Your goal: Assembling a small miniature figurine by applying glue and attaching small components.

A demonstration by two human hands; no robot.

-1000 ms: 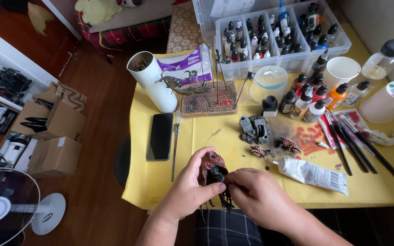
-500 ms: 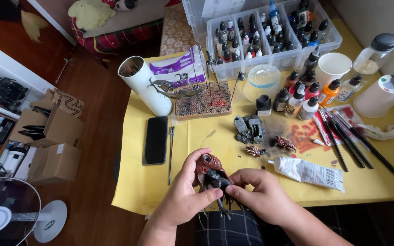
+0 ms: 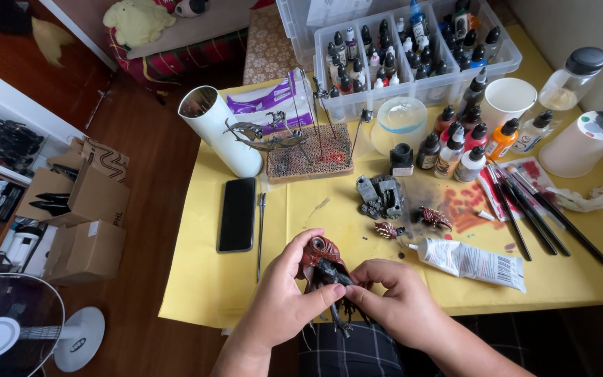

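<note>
A small painted figure (image 3: 322,264), dark-bodied with a red, rounded head, is held over the near edge of the yellow table (image 3: 197,279) between both hands. The left hand (image 3: 282,301) is closed on it from the left: the thumb is laid against the red head and the index finger is pressed across the dark body. The right hand (image 3: 399,300) is closed on it from the right, with the thumb and fingertips pinched on the dark lower part; the exact part pinched cannot be told. Thin dark legs of the figure hang below the fingers of both hands. Just beyond the right fingers, a white tube (image 3: 470,262) lies flat, and two small red-brown parts (image 3: 413,223) lie just past it. A grey model piece (image 3: 381,197) stands farther out. Beyond the left fingers, a thin metal tool (image 3: 261,234) and a black phone (image 3: 236,213) lie side by side. Paint brushes (image 3: 539,213) lie well to the right of the right fingers.
</note>
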